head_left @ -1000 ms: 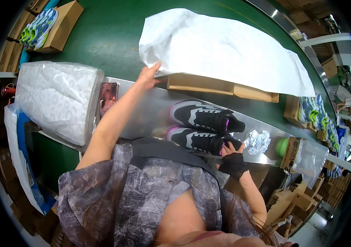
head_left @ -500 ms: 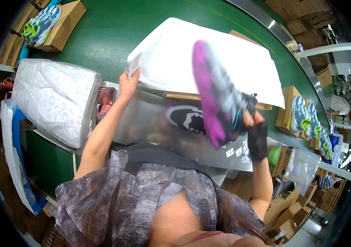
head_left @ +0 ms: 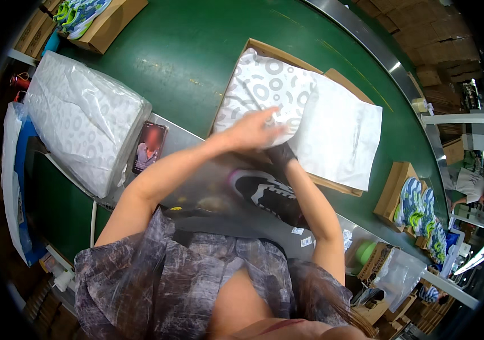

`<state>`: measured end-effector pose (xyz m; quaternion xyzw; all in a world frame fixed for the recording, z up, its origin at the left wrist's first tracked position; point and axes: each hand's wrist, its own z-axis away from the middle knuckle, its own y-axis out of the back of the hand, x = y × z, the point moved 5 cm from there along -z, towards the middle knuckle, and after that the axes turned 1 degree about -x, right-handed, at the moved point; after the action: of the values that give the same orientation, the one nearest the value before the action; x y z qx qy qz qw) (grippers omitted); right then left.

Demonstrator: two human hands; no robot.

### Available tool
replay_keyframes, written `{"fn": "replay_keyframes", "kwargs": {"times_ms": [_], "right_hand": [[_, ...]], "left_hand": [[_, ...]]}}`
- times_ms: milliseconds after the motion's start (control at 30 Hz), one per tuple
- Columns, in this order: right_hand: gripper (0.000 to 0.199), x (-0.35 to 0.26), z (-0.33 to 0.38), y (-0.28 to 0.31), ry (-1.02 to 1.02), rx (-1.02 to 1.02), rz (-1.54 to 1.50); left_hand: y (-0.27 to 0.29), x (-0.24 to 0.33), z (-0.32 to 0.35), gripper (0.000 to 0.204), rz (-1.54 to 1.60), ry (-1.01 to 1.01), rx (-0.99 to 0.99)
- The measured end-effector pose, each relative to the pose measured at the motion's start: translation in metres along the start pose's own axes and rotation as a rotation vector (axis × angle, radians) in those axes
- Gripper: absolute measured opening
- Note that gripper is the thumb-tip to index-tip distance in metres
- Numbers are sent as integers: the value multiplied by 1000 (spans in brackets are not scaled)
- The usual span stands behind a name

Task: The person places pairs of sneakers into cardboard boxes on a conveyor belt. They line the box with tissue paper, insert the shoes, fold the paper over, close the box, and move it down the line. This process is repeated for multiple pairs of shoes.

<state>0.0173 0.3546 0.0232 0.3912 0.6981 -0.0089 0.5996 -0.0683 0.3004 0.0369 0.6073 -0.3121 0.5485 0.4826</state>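
An open cardboard shoe box (head_left: 264,48) lies on the green belt (head_left: 185,56), lined with white tissue paper (head_left: 338,136). A ring-patterned flap of that paper (head_left: 264,85) is folded over the box's left half. My left hand (head_left: 251,130) rests on this flap and grips its edge. Just below it, my right hand (head_left: 281,153), in a black glove, reaches into the box; its fingers are hidden under the paper. A black and white sneaker (head_left: 267,195) lies on the metal ledge (head_left: 185,141) beneath my forearms. The other sneaker is out of sight.
A plastic-wrapped stack of patterned paper (head_left: 83,119) sits at the left, with a phone (head_left: 150,146) beside it. Boxes of blue-green shoes stand at the top left (head_left: 97,14) and at the right (head_left: 417,209). Another person (head_left: 471,184) is at the far right.
My right hand lifted one sneaker off the ledge and carried it to the box. My left hand raised the paper and has folded a flap down over the box.
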Motion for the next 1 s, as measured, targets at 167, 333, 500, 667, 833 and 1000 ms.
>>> {"fn": "replay_keyframes", "kwargs": {"times_ms": [167,333,500,667,833,1000], "right_hand": [[48,-9,22,52,-172,-230,673],[53,57,95,127,-574,-16,900],[27,-7,147,159,-246,378,719],[54,61,261,150,-1118,586,-535],[61,45,243,142,-1085,92,-546],[63,-19,191,137,-778,-84,-889]], "left_hand": [[12,-28,-17,53,-773,-357,152],[-29,-57,-22,70,-1196,-335,-191],[-29,-48,-29,70,-1130,-248,-139],[-53,12,47,75,-337,-146,-603],[-88,0,109,88,-628,-457,-301],[-52,-4,87,66,-269,-160,-327]]}}
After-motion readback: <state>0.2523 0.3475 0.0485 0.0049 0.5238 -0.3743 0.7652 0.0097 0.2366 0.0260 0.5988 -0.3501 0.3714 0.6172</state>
